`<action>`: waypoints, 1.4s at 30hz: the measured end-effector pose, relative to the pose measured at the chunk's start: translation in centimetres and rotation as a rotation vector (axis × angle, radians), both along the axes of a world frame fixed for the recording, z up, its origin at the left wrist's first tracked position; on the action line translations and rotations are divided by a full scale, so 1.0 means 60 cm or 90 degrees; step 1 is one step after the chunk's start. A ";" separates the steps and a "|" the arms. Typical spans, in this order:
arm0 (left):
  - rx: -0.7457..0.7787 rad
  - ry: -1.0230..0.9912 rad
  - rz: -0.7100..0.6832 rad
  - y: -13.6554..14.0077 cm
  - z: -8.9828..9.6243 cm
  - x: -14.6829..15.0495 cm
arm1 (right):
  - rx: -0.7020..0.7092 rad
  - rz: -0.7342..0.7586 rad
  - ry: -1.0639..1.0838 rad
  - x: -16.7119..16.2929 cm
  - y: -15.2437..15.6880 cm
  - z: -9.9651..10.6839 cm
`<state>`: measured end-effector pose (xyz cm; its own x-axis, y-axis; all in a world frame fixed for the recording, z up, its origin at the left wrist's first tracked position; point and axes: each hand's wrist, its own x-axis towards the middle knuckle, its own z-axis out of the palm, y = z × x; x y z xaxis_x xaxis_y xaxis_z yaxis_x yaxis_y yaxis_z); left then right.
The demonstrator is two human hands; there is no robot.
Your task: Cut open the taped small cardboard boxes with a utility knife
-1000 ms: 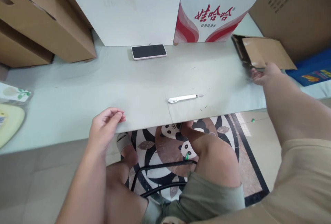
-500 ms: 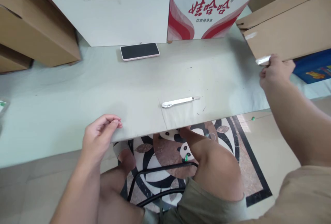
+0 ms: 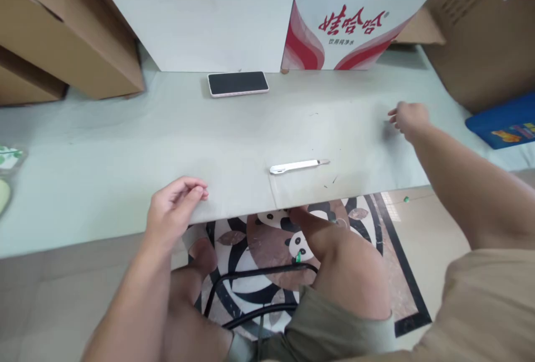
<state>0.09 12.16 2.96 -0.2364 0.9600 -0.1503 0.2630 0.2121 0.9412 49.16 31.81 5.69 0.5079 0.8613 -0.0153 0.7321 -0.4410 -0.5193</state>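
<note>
My left hand [image 3: 179, 200] rests at the table's front edge, fingers curled and thumb against the fingertips; nothing shows in them. Over the right part of the table is my right hand [image 3: 409, 118], slightly blurred, its fingers bent a little and apart, holding nothing that I can see. A white-handled craft knife [image 3: 297, 166] with a narrow metal blade lies between the hands, blade pointing right, touched by neither. Farther back, a phone [image 3: 238, 83] with a dark screen lies flat on the pale tablecloth [image 3: 125, 172].
White boxes stand along the back, one with red print [image 3: 351, 25]. Brown cartons [image 3: 100, 44] are at the left. A large cardboard box [image 3: 485, 44] and a blue package [image 3: 510, 122] stand at the right. A clear bag [image 3: 10, 156] lies at the left edge.
My right hand has moved left, away from the cardboard flap. The small white thing it held is out of sight. The flap no longer hangs over the table's right side.
</note>
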 end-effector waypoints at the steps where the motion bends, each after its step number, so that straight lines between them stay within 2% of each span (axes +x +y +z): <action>1: 0.011 -0.003 -0.006 -0.002 0.001 -0.001 | -0.009 0.017 -0.022 -0.015 -0.024 -0.007; 3: 0.034 -0.014 -0.013 -0.009 0.004 -0.005 | -0.017 0.089 -0.063 -0.057 -0.063 -0.009; 4: 0.044 -0.024 -0.014 -0.013 0.005 -0.007 | -0.023 0.161 -0.082 -0.085 -0.079 -0.006; 8: 0.108 -0.087 0.001 -0.034 0.013 -0.013 | -0.091 0.588 -0.237 -0.221 -0.135 0.003; 9: 0.126 -0.104 -0.009 -0.039 0.015 -0.014 | -0.113 0.669 -0.281 -0.254 -0.149 0.001; 11: 0.160 -0.139 -0.020 -0.049 0.020 -0.019 | -0.149 0.744 -0.343 -0.307 -0.174 -0.004; 17: 0.219 -0.178 -0.037 -0.078 0.032 -0.053 | -0.196 0.762 -0.475 -0.392 -0.198 -0.001; 22: 0.242 -0.218 -0.021 -0.092 0.042 -0.089 | -0.139 0.753 -0.484 -0.489 -0.162 0.027; 26: 0.250 -0.217 0.011 -0.086 0.047 -0.106 | -0.043 0.743 -0.441 -0.636 -0.102 0.071; 31: 0.241 -0.232 0.045 -0.067 0.045 -0.107 | 0.122 0.696 -0.279 -0.842 -0.047 0.161; 33: 0.244 -0.248 0.053 -0.059 0.043 -0.105 | 0.125 0.675 -0.248 -0.895 -0.033 0.190; 35: 0.242 -0.275 0.063 -0.052 0.042 -0.103 | 0.087 0.647 -0.237 -0.926 -0.022 0.205; 38: 0.233 -0.295 0.052 -0.046 0.040 -0.103 | 0.059 0.616 -0.234 -0.932 -0.013 0.205; 42: 0.240 -0.263 0.064 -0.044 0.037 -0.108 | 0.147 0.618 -0.237 -0.872 -0.028 0.191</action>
